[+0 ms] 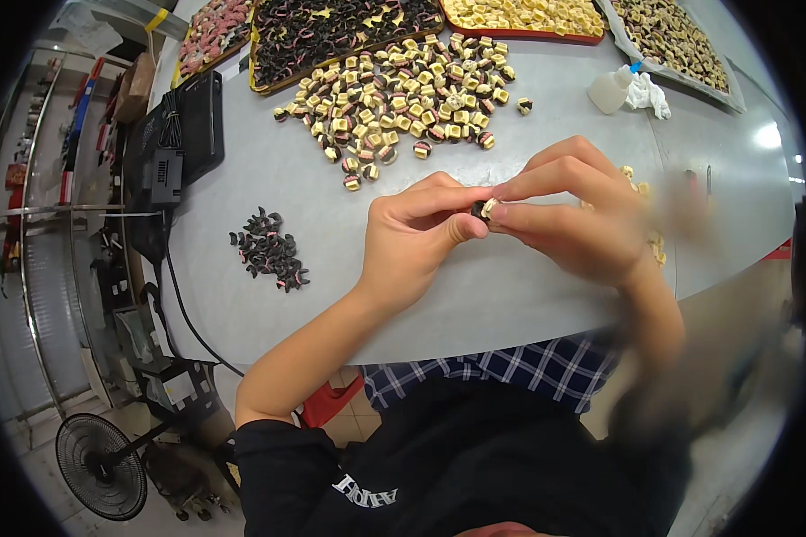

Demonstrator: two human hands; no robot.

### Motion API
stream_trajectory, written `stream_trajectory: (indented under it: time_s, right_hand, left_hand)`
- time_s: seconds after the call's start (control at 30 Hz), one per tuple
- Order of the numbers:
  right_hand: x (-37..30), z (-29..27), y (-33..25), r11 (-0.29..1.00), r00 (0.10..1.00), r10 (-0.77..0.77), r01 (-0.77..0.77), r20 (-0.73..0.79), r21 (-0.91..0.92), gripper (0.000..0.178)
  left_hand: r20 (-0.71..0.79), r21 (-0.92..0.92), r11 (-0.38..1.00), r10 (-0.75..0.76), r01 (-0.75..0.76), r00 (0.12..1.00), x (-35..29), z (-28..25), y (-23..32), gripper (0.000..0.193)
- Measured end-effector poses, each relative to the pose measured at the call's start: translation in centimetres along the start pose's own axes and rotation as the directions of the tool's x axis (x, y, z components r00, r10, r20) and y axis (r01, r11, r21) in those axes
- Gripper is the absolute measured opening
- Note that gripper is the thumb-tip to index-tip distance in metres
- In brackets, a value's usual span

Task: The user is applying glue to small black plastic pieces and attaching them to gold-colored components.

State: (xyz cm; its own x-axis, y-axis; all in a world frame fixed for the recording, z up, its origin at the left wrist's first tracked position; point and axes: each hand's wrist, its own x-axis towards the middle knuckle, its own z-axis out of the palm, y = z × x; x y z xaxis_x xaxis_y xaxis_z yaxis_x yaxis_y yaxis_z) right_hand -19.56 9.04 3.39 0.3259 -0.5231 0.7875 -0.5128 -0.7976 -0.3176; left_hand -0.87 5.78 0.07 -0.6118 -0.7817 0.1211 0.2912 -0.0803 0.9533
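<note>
Over the grey table, my left hand pinches a small black and cream plastic piece between thumb and fingertips. My right hand grips the cream side of the same piece, so the fingertips of both hands nearly meet; fingers hide part of it. Left of my left hand lies a small heap of black curved pieces, some with pink on them. Several loose cream pieces are partly covered by my right hand. Beyond both hands spreads a large pile of black, cream and pink pieces.
Along the far edge stand trays of pink pieces, black pieces, cream pieces and mixed pieces. A white bottle with a blue tip is beside crumpled tissue. A black device with cables sits left.
</note>
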Motion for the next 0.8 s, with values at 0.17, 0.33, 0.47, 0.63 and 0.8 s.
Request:
stream_trajectory:
  time_s: [0.17, 0.33, 0.47, 0.63, 0.8]
  right_hand:
    - [-0.5, 0.7, -0.3, 1.0, 0.998, -0.015, 0.014, -0.065, -0.007, 0.025]
    - [-0.9, 1.6, -0.4, 1.0, 0.991, -0.016, 0.013, -0.13, -0.024, 0.022]
    - [-1.0, 2.1, -0.6, 0.999, 0.985, 0.001, -0.01, -0.175, -0.051, 0.024]
    - [-0.9, 2.5, -0.7, 0.996, 0.989, 0.025, -0.038, -0.142, -0.085, 0.028]
    - [-1.2, 2.8, -0.7, 0.995, 0.993, 0.049, -0.057, -0.111, -0.077, 0.028]
  left_hand:
    - [0.0, -0.038, 0.999, -0.03, 0.03, 1.0, -0.1, 0.0, -0.1, 0.029]
    - [0.015, -0.073, 0.996, -0.047, 0.048, 0.999, -0.4, -0.1, -0.3, 0.033]
    - [-0.033, -0.136, 0.984, -0.123, 0.117, 0.992, -0.6, 0.5, -0.3, 0.039]
    - [-0.074, -0.213, 0.969, -0.148, 0.129, 0.986, -0.7, 1.3, -0.5, 0.045]
    - [-0.107, -0.187, 0.976, -0.134, 0.112, 0.985, -0.7, 1.4, -0.4, 0.047]
